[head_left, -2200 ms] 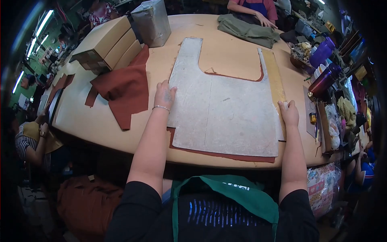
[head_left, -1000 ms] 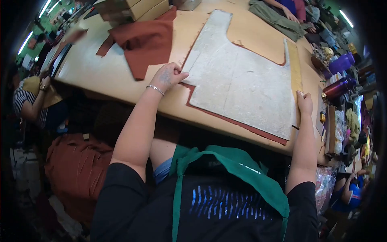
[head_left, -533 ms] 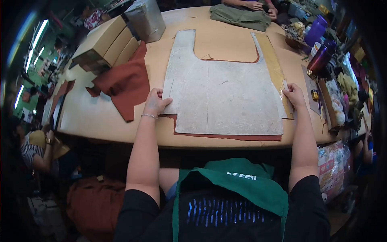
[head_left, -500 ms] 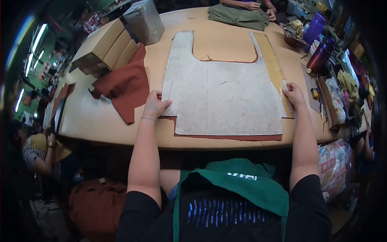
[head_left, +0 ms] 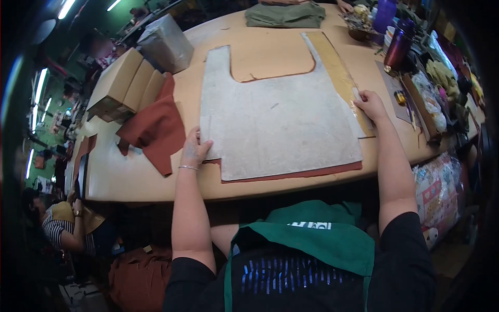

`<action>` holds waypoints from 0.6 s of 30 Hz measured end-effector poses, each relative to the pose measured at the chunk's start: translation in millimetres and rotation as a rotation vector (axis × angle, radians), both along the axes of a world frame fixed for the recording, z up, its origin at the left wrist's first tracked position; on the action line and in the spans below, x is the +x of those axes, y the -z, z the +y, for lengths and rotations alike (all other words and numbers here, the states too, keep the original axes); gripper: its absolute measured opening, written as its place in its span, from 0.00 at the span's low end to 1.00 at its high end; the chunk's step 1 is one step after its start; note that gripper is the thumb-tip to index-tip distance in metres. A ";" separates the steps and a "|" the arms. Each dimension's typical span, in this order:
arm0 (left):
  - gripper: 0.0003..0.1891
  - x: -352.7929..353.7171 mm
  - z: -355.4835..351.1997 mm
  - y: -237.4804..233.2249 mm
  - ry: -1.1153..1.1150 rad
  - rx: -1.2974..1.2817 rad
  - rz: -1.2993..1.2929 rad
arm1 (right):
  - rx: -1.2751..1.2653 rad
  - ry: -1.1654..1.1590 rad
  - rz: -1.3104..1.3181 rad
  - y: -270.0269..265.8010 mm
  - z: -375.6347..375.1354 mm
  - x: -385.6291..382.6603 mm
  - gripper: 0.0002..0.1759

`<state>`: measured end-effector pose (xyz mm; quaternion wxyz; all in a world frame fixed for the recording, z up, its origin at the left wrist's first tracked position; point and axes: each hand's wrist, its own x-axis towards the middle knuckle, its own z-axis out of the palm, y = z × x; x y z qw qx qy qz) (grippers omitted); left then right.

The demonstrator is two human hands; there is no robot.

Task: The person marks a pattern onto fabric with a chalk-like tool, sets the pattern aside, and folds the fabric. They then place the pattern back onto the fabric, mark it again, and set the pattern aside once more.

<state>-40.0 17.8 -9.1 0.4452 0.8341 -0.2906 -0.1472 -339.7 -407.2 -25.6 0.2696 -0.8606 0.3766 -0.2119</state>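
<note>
A large grey board template (head_left: pixel 275 125) with a deep cutout at its far side lies flat on the table. A yellow taped strip (head_left: pixel 332 57) runs along its right side. Rust-brown fabric (head_left: pixel 291 176) peeks out beneath its near edge. My left hand (head_left: pixel 194 149) grips the template's left edge near the lower notch, thumb on top. At the opposite edge, my right hand (head_left: pixel 371 106) pinches the template beside the yellow strip. The fingertips under each edge are hidden.
Rust-brown fabric pieces (head_left: pixel 153 125) lie left of the template, beside cardboard boxes (head_left: pixel 122 86) and a wrapped box (head_left: pixel 166 44). Folded olive fabric (head_left: pixel 285 15) is at the far side. Bottles (head_left: pixel 399 47) and a cluttered tray (head_left: pixel 421 109) stand right. A person (head_left: pixel 62 223) works at left.
The camera view has tilted and shifted, so the table and template appear turned slightly. Both hands keep their hold on the template's side edges.
</note>
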 end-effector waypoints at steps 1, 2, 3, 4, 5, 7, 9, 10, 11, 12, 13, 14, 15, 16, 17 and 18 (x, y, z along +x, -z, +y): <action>0.28 2.8 1.5 4.1 0.013 -0.018 -0.017 | -0.016 0.000 0.014 -0.9 0.1 -3.0 0.19; 0.28 4.8 1.4 8.9 0.029 -0.036 -0.031 | 0.009 -0.018 0.011 -0.7 -1.2 -4.0 0.19; 0.29 1.1 0.6 4.5 0.038 -0.029 -0.033 | 0.036 -0.034 0.008 -1.0 -3.0 -3.3 0.19; 0.29 -0.8 0.2 -0.3 0.048 -0.018 -0.036 | 0.046 -0.059 0.028 -3.8 -5.2 -3.6 0.18; 0.30 10.0 4.0 5.2 0.069 0.020 -0.066 | 0.062 -0.082 0.051 -5.5 -6.0 -4.8 0.18; 0.31 9.7 3.2 4.2 0.100 0.130 -0.099 | 0.078 -0.141 0.054 -11.7 -2.4 -7.1 0.18; 0.31 23.6 9.6 12.1 0.054 0.266 -0.237 | 0.077 -0.118 0.102 -14.3 -1.2 -6.2 0.21; 0.30 20.9 7.9 13.2 0.059 0.233 -0.192 | 0.091 -0.100 0.097 -15.8 1.0 -6.7 0.21; 0.30 19.8 8.9 11.5 0.060 0.201 -0.151 | 0.105 -0.086 0.088 -17.7 3.9 -6.0 0.22; 0.30 17.9 9.5 7.2 0.058 0.168 -0.112 | 0.117 -0.074 0.076 -17.4 4.9 -5.6 0.23; 0.30 16.5 8.6 4.2 0.053 0.134 -0.074 | 0.123 -0.072 0.088 -16.9 4.9 -5.4 0.24; 0.30 15.7 7.1 2.9 0.056 0.139 -0.079 | 0.128 -0.072 0.101 -17.8 5.0 -4.8 0.24; 0.30 14.7 6.0 2.1 0.056 0.145 -0.083 | 0.132 -0.075 0.114 -17.3 3.8 -4.8 0.24; 0.30 13.8 5.2 2.1 0.055 0.149 -0.086 | 0.133 -0.056 0.091 -15.8 3.1 -4.6 0.24; 0.30 15.1 5.9 3.6 0.061 0.164 -0.113 | 0.134 -0.040 0.069 -13.7 3.5 -3.7 0.25; 0.30 16.6 6.5 4.1 0.065 0.179 -0.142 | 0.133 -0.024 0.045 -14.4 4.9 -2.6 0.25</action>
